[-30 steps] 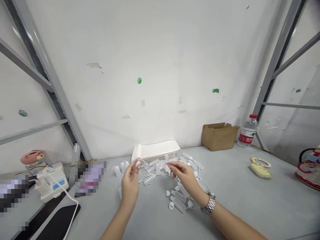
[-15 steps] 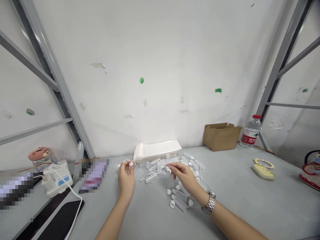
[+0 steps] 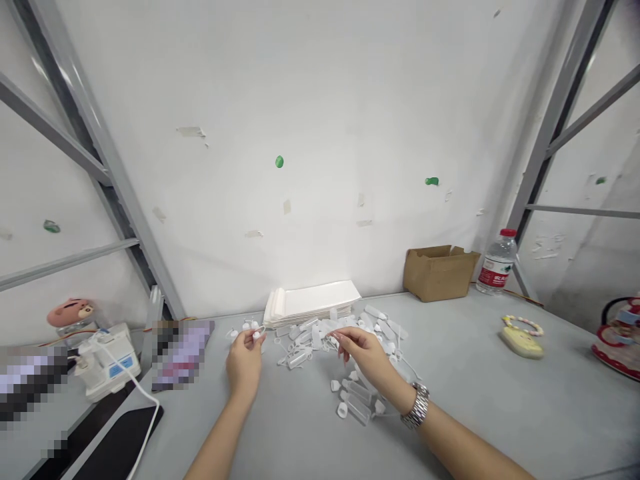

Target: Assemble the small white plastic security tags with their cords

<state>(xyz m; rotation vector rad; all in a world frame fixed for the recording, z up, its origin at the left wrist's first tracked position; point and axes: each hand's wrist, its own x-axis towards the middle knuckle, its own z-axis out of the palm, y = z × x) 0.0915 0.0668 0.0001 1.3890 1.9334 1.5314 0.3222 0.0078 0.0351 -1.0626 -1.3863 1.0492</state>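
Your left hand (image 3: 244,365): fingers pinched together on a small white cap (image 3: 257,336), thin strap attached. Your right hand (image 3: 364,353): fingers close together just above a heap of translucent plastic bottles (image 3: 320,340) on the worktop (image 3: 500,413); whether it holds anything, cannot tell.

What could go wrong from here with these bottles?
Thin loops among the small plastic bottles may tangle and drag others along. The tiny white cap in the left hand could slip into the pile. The right hand wears a metal watch that might snag a loop.
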